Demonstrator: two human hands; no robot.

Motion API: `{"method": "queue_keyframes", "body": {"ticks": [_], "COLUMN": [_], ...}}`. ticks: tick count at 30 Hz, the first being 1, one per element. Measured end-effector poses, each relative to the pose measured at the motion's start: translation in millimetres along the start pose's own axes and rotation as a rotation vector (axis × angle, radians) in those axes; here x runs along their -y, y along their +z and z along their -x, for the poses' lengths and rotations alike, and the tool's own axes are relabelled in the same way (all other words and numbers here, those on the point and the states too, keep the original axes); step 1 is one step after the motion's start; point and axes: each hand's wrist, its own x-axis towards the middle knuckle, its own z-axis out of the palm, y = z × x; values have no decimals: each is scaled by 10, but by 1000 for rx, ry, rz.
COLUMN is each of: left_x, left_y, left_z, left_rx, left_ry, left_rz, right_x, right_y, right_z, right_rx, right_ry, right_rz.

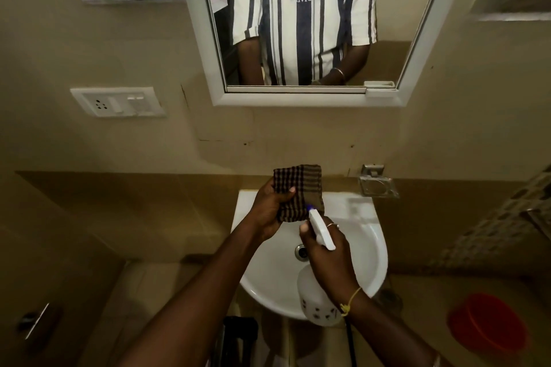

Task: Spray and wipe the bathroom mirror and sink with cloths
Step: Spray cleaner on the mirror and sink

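Observation:
My left hand (269,208) grips a folded brown checked cloth (299,189) above the back of the white sink (366,250). My right hand (326,259) holds a white spray bottle (316,298) by its neck, over the basin. The bottle's nozzle (313,213) points at the lower edge of the cloth, almost touching it. The white-framed mirror (387,39) hangs on the wall above and reflects a person in a striped shirt. The sink's drain (301,252) shows between my hands.
A metal soap holder (377,186) is fixed to the wall right of the sink. A white switch plate (119,101) sits on the left wall. A red bucket (489,325) stands on the floor at lower right. A door handle (34,322) shows at lower left.

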Motion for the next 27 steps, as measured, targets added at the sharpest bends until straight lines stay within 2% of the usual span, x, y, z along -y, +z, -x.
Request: {"method": "queue_keyframes", "body": {"ticks": [4, 10, 16, 27], "left_x": [32, 78, 74, 116], "left_y": [-49, -74, -81, -115], "left_z": [-8, -13, 6, 11], "left_rx": [-3, 11, 15, 23], "left_ry": [6, 22, 17, 27], "left_rz": [-9, -22, 13, -13], "right_x": [-42, -25, -30, -58], "right_y": [66, 136, 32, -176], "right_z": [61, 110, 124, 123], "right_rx": [54, -14, 53, -33], "right_ry": [-2, 17, -24, 29], "right_rz": [-14, -14, 38, 60]}}
